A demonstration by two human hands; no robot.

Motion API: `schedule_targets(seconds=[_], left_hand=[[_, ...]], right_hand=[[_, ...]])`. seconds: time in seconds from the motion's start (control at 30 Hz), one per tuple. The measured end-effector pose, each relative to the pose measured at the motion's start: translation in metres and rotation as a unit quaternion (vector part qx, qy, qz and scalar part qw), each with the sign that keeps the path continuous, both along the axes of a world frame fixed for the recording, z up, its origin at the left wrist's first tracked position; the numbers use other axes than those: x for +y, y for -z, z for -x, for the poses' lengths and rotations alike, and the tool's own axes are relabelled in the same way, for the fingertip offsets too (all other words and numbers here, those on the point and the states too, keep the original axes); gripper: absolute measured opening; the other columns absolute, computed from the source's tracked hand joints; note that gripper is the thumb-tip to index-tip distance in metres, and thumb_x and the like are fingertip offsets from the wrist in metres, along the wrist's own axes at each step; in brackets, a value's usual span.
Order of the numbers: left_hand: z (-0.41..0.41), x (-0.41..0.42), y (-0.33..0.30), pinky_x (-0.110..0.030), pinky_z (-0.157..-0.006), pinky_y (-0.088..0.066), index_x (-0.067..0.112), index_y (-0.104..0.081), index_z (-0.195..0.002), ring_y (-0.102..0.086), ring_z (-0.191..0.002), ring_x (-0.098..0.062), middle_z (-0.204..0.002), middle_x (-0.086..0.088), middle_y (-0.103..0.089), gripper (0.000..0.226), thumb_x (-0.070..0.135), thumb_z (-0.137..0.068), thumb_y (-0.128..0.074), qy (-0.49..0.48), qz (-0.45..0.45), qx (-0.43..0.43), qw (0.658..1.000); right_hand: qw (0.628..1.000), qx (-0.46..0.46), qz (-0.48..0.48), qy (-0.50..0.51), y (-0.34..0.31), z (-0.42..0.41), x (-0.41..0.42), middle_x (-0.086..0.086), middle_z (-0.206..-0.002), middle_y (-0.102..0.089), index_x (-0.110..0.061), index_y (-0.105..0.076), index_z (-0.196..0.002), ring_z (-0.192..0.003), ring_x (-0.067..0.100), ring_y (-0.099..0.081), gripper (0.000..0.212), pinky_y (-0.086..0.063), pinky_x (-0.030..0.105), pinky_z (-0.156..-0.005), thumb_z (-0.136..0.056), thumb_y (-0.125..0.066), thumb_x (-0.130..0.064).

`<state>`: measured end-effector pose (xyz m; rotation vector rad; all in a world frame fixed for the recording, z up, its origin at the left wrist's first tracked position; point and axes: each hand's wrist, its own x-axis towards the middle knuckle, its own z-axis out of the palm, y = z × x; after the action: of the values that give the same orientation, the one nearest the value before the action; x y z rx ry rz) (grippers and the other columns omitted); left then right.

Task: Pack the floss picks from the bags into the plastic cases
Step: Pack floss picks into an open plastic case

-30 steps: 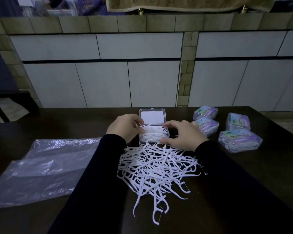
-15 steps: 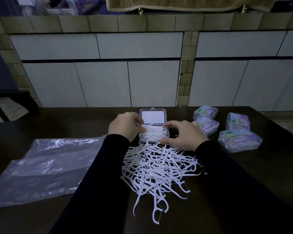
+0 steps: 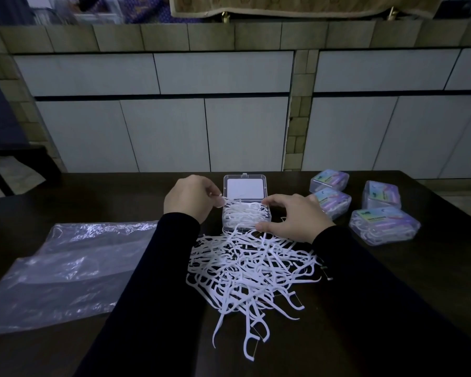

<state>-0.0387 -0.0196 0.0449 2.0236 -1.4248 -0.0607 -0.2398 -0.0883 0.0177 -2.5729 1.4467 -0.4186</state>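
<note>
An open clear plastic case (image 3: 245,216) stands at the middle of the dark table, its lid (image 3: 245,187) tipped back, and white floss picks heap up inside it. My left hand (image 3: 191,198) is at the case's left edge and pinches a floss pick at the top of that heap. My right hand (image 3: 294,217) curls round the case's right front corner, thumb at the front wall. A loose pile of white floss picks (image 3: 252,270) lies between my forearms, just in front of the case.
A flattened clear plastic bag (image 3: 65,270) lies at the left on the dark table (image 3: 419,281). Several closed, filled cases with coloured labels (image 3: 382,225) sit at the right. White cabinet doors stand beyond the table's far edge. A chair shows at far left.
My left hand has shifted slightly left and up at the case's edge, lifting a pick. My right hand has stayed at the case's right side.
</note>
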Motion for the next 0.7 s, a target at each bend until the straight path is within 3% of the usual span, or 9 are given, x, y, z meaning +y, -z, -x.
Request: schedule_targets(seconds=[0.13, 0.37, 0.47, 0.57, 0.7], left_hand=[[0.002, 0.001, 0.002, -0.023, -0.068, -0.039, 0.024, -0.075, -0.089, -0.057, -0.075, -0.010, -0.077, 0.009, -0.064, 0.015, 0.032, -0.077, -0.078, 0.040, -0.023, 0.001, 0.999], [0.017, -0.010, 0.015, -0.028, -0.087, -0.048, 0.024, -0.073, -0.108, -0.055, -0.089, -0.010, -0.111, 0.001, -0.068, 0.020, 0.026, -0.090, -0.065, 0.120, -0.040, -0.026, 0.992], [0.009, -0.004, 0.012, -0.020, -0.083, -0.043, 0.024, -0.070, -0.113, -0.056, -0.090, -0.007, -0.104, 0.007, -0.065, 0.027, 0.029, -0.086, -0.069, 0.137, -0.024, -0.005, 0.990], [-0.004, 0.002, 0.006, -0.015, -0.068, -0.039, 0.028, -0.070, -0.102, -0.058, -0.080, -0.002, -0.086, 0.012, -0.065, 0.022, 0.034, -0.081, -0.074, 0.116, -0.022, 0.014, 0.993], [-0.004, 0.004, 0.009, -0.015, -0.062, -0.040, 0.026, -0.072, -0.096, -0.059, -0.080, -0.009, -0.084, 0.006, -0.067, 0.016, 0.034, -0.083, -0.072, 0.126, -0.071, 0.001, 0.989]], right_hand=[[1.000, 0.001, 0.000, 0.002, 0.001, 0.000, 0.000, -0.013, -0.136, -0.054, -0.041, -0.045, -0.135, -0.126, 0.017, -0.043, 0.068, -0.026, 0.041, -0.107, -0.077, -0.059, -0.072], [1.000, -0.007, 0.005, 0.002, 0.002, -0.001, -0.001, -0.013, -0.134, -0.056, -0.040, -0.047, -0.133, -0.125, 0.015, -0.046, 0.067, -0.025, 0.041, -0.107, -0.075, -0.060, -0.072], [1.000, -0.012, 0.002, 0.000, 0.002, 0.000, -0.001, -0.014, -0.134, -0.056, -0.040, -0.048, -0.132, -0.124, 0.014, -0.047, 0.067, -0.024, 0.041, -0.108, -0.075, -0.060, -0.072], [1.000, -0.016, -0.001, -0.003, 0.001, 0.000, 0.000, -0.015, -0.134, -0.055, -0.040, -0.048, -0.133, -0.124, 0.014, -0.046, 0.066, -0.024, 0.041, -0.107, -0.075, -0.061, -0.071], [1.000, -0.021, -0.004, -0.005, 0.001, 0.002, 0.000, -0.015, -0.135, -0.055, -0.039, -0.048, -0.133, -0.125, 0.014, -0.046, 0.067, -0.025, 0.041, -0.107, -0.075, -0.061, -0.071]])
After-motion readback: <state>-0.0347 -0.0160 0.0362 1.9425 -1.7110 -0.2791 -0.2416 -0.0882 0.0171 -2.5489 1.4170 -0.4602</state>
